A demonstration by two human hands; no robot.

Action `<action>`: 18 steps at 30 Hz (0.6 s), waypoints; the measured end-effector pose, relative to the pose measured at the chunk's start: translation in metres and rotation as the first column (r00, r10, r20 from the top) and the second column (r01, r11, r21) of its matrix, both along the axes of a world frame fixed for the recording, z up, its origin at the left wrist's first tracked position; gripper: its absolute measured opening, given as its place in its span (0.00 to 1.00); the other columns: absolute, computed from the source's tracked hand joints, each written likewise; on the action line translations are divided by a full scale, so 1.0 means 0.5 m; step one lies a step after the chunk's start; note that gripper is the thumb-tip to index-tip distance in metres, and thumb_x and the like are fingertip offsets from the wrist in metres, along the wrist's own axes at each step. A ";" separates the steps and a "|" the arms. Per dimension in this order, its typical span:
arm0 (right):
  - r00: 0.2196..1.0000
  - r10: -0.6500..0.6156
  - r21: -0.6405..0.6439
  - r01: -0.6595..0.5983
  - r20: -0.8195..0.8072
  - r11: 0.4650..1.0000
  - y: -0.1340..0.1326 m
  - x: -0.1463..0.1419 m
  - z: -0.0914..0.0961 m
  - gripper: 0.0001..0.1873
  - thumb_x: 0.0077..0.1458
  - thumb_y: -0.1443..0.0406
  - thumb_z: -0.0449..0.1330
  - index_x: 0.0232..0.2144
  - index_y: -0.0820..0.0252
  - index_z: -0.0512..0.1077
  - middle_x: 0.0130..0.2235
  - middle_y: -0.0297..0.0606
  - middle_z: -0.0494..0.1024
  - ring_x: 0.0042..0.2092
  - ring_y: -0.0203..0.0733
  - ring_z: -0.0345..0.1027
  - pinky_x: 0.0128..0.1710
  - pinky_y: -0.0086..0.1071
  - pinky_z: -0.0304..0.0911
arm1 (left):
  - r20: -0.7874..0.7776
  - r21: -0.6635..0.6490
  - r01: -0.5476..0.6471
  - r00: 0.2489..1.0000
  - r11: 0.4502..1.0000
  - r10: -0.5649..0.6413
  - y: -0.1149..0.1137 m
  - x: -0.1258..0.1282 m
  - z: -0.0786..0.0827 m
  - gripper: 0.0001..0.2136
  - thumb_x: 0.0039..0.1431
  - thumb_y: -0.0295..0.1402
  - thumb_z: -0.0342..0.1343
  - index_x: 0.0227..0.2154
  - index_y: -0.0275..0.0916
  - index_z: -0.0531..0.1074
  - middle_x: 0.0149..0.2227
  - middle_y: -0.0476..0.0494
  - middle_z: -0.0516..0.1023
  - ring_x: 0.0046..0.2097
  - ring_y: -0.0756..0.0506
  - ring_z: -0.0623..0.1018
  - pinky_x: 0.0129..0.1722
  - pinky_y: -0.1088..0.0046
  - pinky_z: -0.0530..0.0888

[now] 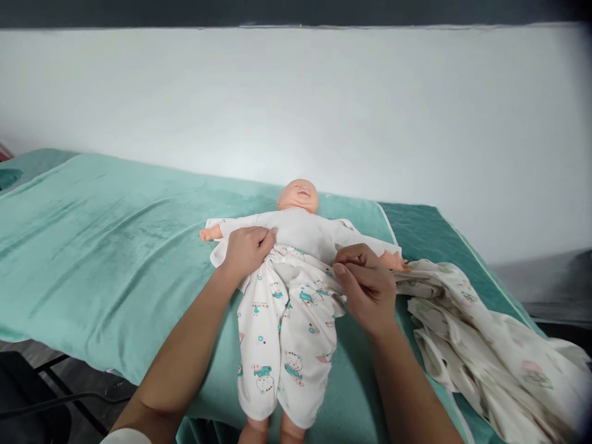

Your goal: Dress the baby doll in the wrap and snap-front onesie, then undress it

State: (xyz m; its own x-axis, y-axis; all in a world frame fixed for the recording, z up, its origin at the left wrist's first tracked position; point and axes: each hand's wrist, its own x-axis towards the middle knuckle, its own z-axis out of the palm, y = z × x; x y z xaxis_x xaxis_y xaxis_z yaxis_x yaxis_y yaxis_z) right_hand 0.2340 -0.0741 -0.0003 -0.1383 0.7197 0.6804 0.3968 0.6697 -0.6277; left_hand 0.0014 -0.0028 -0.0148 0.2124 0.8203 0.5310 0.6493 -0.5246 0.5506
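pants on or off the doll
On: the pants reach the waist of the doll, and its lower legs show below the hems.

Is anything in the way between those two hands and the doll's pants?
Nothing that I can see. The left hand and the right hand are right at the top of the pants, one at each side. The crumpled cloth lies out past the right hand, not in between.
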 end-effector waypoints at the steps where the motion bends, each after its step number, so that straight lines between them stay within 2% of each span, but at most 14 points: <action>1: 1.000 0.024 -0.030 -0.024 -0.006 0.999 0.001 0.000 -0.002 0.21 0.63 0.68 0.56 0.18 0.61 0.60 0.30 0.36 0.67 0.30 0.34 0.60 0.29 0.32 0.53 | -0.004 -0.004 -0.002 1.000 1.000 0.002 0.000 0.000 0.001 0.23 0.69 0.40 0.45 0.18 0.39 0.50 0.18 0.53 0.56 0.23 0.52 0.57 0.28 0.69 0.53; 4: 0.992 0.107 -0.201 -0.094 0.058 0.975 0.006 0.010 -0.007 0.27 0.65 0.63 0.55 0.16 0.60 0.52 0.21 0.30 0.54 0.23 0.31 0.48 0.24 0.32 0.44 | -0.014 -0.010 -0.010 1.000 1.000 0.010 -0.001 0.002 0.002 0.23 0.69 0.40 0.45 0.18 0.39 0.50 0.17 0.52 0.56 0.23 0.51 0.57 0.28 0.69 0.53; 7: 0.971 0.162 -0.468 -0.062 0.177 0.881 0.012 0.030 -0.007 0.29 0.65 0.54 0.55 0.18 0.58 0.48 0.20 0.28 0.46 0.24 0.30 0.40 0.23 0.32 0.38 | -0.018 -0.006 -0.014 1.000 1.000 0.014 -0.003 0.003 0.003 0.23 0.68 0.40 0.45 0.18 0.40 0.49 0.17 0.52 0.56 0.23 0.51 0.57 0.28 0.69 0.53; 10: 0.937 0.255 -0.655 -0.038 0.239 0.754 0.016 0.053 -0.002 0.29 0.62 0.48 0.56 0.18 0.58 0.52 0.22 0.28 0.47 0.26 0.31 0.41 0.24 0.31 0.37 | -0.021 -0.005 -0.018 1.000 1.000 0.018 -0.003 0.002 0.002 0.23 0.68 0.40 0.45 0.17 0.40 0.49 0.17 0.52 0.56 0.23 0.51 0.57 0.27 0.69 0.53; 14: 0.903 0.376 -0.773 -0.084 0.208 0.629 0.015 0.072 0.003 0.27 0.58 0.46 0.59 0.20 0.60 0.64 0.22 0.29 0.55 0.27 0.32 0.46 0.25 0.30 0.41 | -0.015 -0.002 -0.021 1.000 1.000 0.021 -0.001 0.003 0.001 0.23 0.68 0.40 0.45 0.17 0.40 0.50 0.17 0.52 0.56 0.23 0.51 0.57 0.27 0.69 0.53; 16: 0.896 0.412 -0.788 -0.131 0.166 0.602 0.014 0.076 0.002 0.25 0.55 0.46 0.61 0.22 0.60 0.70 0.24 0.31 0.63 0.28 0.35 0.53 0.26 0.30 0.46 | 0.006 -0.001 -0.024 1.000 1.000 0.024 -0.001 0.006 0.001 0.23 0.68 0.40 0.46 0.17 0.40 0.49 0.17 0.52 0.55 0.23 0.51 0.57 0.27 0.68 0.53; 18: 0.899 0.417 -0.780 -0.165 0.132 0.604 0.015 0.075 -0.003 0.24 0.52 0.46 0.64 0.23 0.61 0.73 0.26 0.34 0.68 0.30 0.38 0.58 0.28 0.30 0.51 | 0.032 0.010 -0.019 0.999 1.000 0.019 0.000 0.008 0.001 0.23 0.69 0.40 0.46 0.17 0.40 0.49 0.17 0.53 0.54 0.22 0.51 0.56 0.27 0.68 0.53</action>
State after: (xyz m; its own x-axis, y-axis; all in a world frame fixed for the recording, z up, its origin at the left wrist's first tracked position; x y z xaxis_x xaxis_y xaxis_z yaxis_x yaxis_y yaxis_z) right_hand 0.2716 -0.0665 -0.0016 -0.5188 0.8391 -0.1635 0.5007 0.1432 -0.8537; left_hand 0.0054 -0.0026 -0.0143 0.1798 0.8184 0.5458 0.6415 -0.5182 0.5657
